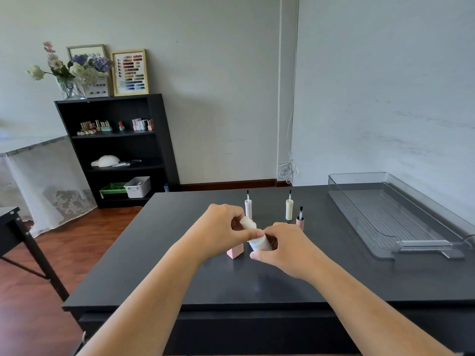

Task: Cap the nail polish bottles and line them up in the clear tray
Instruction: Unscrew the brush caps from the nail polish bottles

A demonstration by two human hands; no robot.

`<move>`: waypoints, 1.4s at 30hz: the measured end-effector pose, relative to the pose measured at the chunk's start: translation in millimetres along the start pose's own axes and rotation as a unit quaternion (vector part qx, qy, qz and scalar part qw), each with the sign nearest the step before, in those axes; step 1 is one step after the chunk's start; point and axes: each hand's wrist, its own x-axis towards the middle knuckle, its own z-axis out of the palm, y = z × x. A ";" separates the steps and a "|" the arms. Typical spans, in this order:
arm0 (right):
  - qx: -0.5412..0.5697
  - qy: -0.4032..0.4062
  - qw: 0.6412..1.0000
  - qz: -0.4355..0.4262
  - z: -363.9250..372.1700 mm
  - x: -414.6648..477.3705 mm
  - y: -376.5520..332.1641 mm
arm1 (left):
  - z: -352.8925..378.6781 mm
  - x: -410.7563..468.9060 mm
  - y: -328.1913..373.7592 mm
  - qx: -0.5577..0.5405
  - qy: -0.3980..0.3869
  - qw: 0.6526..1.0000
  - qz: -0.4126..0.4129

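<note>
Over the middle of the dark table (154, 265), my right hand (280, 247) grips a white nail polish bottle (259, 244), tilted. My left hand (223, 229) pinches the white cap (246, 222) at the bottle's upper end. A pink bottle (235, 251) stands on the table just below my left hand, partly hidden. Behind my hands stand three brush caps, brushes up: a pale pink cap (248, 208), a cream cap (289, 208) and a darker pink cap (300, 222). The clear tray (401, 242) lies at the right, with nothing in it.
The tray's handle end faces the table's front edge. A black shelf unit (159, 140) with polish bottles, a lamp and baskets stands at the back left wall. A second table's corner (15, 227) juts in at the left.
</note>
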 end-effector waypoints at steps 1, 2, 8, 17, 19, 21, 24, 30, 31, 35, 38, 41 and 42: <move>0.004 -0.001 1.000 0.004 -0.3 0.3 0.1 | -2.0 -1.1 -0.6 -0.025 -0.007 1.000 0.001; 0.008 -0.002 1.000 0.006 -0.7 0.7 0.6 | -4.8 -2.6 -0.4 -0.055 -0.023 0.998 0.007; 0.001 -0.014 1.000 0.008 -3.1 0.3 0.9 | -5.6 -0.2 0.5 -0.095 -0.019 0.995 0.009; 0.015 -0.010 1.000 -0.002 -7.1 -0.2 0.1 | -7.4 -2.6 -3.4 -0.106 -0.082 0.991 0.025; 0.010 -0.014 1.000 -0.004 -7.2 -0.6 -0.5 | -5.6 -1.8 -2.0 -0.122 -0.052 0.991 0.013; 0.012 -0.012 1.000 -0.003 -6.4 -0.9 -1.2 | -0.4 -0.8 1.3 -0.131 -0.009 0.991 0.000; 0.007 -0.008 1.000 -0.002 -5.9 -0.4 -1.7 | 9.3 -0.1 0.3 -0.121 0.039 0.992 -0.005; 0.003 -0.023 1.000 -0.004 -5.8 -0.3 4.0 | 0.8 -1.5 -0.1 -0.088 -0.043 0.995 0.021; 0.006 -0.023 1.000 -0.005 -5.7 -0.2 4.6 | -1.6 -1.9 0.6 -0.081 -0.051 0.995 0.027; 0.004 -0.022 1.000 -0.005 -5.4 0.8 5.1 | -8.7 -1.7 1.4 -0.085 -0.073 0.993 0.020; 0.002 -0.030 1.000 -0.001 -5.1 0.4 5.1 | -7.3 1.6 3.3 -0.083 -0.041 0.996 -0.002; 0.001 -0.030 1.000 0.004 -4.4 0.4 3.4 | -1.7 2.7 4.9 -0.056 -0.003 0.998 -0.015; 0.003 -0.029 1.000 0.007 -4.4 0.7 2.9 | -0.1 2.6 4.9 -0.062 0.003 0.998 -0.015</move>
